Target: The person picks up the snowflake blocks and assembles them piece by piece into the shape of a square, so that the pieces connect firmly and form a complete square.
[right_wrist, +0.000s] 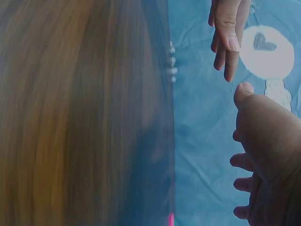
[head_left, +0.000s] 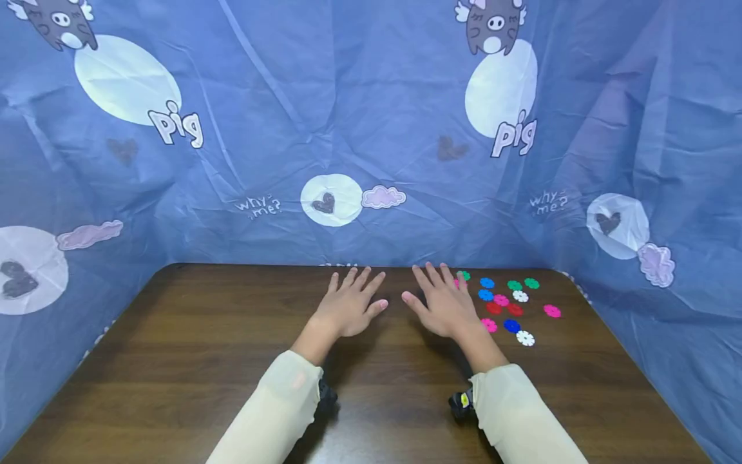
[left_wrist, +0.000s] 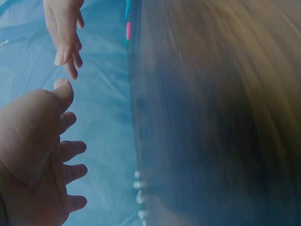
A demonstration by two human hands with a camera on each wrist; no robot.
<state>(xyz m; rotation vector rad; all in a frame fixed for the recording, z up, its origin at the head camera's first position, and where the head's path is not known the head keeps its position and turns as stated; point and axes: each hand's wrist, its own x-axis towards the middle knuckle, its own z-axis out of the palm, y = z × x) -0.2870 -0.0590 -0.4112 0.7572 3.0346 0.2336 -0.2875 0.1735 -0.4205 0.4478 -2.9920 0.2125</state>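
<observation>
Both hands are held out side by side above the brown wooden table, palms down, with fingers straight and spread. My left hand holds nothing. Also holding nothing, my right hand is nearest to a scatter of flower-shaped plastic discs on the right, and its little finger overlaps a pink disc in the head view. Other discs include a blue disc, a red disc, a dark blue disc and a white disc. In the left wrist view the left hand shows its thumb and fingers apart from the tabletop.
A blue cloth printed with pigs, hearts and clouds hangs behind the table and along its sides. Green discs and a lone pink disc lie toward the right edge. A black wrist camera is worn at the right cuff.
</observation>
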